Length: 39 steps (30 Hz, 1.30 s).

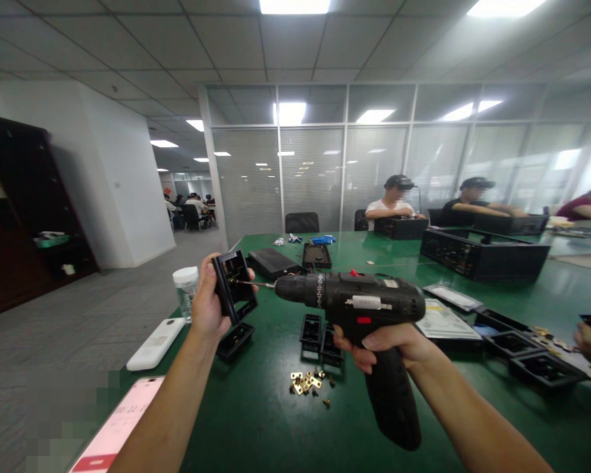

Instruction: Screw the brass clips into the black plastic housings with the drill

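Gripping the open, black rectangular frame (220,281) by its outer edge, the left hand (208,309) holds it tilted above the green tabletop (256,414), while the right hand (406,343) is closed round the upper handle of the black cordless drill (374,301); whether a finger presses the trigger cannot be told. Across the gap runs the slim metal bit (259,284), its tip inside the frame. Judging by its thin walls, the frame should be light, stiff and a little slick, probably hard plastic, liable to twist or crack if pushed hard on one side; the outer rim is the place to take it, fingertips clear of the bit. By contrast, the drill looks dense and top-heavy, best carried high on the handle, close beneath the body. Small brass-coloured plates and screws (308,382), below on the tabletop, look rigid but fiddly, suited to a fingertip pinch.
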Each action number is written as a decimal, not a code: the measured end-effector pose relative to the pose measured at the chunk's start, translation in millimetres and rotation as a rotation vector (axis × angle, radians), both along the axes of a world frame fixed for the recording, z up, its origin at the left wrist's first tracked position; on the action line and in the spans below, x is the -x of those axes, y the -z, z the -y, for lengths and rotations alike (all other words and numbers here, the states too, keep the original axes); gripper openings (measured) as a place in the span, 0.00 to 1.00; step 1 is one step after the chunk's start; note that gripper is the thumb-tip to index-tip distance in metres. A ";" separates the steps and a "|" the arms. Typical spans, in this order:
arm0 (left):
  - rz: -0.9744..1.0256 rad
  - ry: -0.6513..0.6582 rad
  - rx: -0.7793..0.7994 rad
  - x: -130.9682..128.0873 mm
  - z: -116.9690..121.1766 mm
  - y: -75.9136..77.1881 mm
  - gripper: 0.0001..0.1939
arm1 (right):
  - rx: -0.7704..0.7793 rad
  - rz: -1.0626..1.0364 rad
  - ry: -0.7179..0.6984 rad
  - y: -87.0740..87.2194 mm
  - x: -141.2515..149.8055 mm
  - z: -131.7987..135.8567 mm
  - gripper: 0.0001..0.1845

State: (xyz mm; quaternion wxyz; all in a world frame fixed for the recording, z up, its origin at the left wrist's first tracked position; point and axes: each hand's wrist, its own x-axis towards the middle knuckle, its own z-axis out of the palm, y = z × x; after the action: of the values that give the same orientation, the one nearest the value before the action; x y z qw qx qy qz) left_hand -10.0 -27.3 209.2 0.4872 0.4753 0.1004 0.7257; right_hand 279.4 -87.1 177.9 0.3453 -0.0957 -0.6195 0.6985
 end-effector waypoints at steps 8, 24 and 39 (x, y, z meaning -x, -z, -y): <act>-0.007 0.009 0.014 1.3 0.1 0.1 0.25 | 0.074 0.118 0.163 -15.2 2.6 19.9 0.17; 0.000 0.006 0.006 1.2 0.2 0.5 0.25 | 0.062 0.073 0.121 -7.3 1.0 8.8 0.19; -0.001 0.011 0.010 1.5 0.6 -0.1 0.27 | 0.064 0.136 0.180 -13.0 3.4 15.9 0.18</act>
State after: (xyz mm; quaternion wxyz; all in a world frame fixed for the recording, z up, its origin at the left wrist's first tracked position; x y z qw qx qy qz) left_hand -11.5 -27.9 209.4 0.4935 0.4737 0.1015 0.7223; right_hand 276.0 -103.0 190.9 0.3605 -0.2088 -0.6077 0.6761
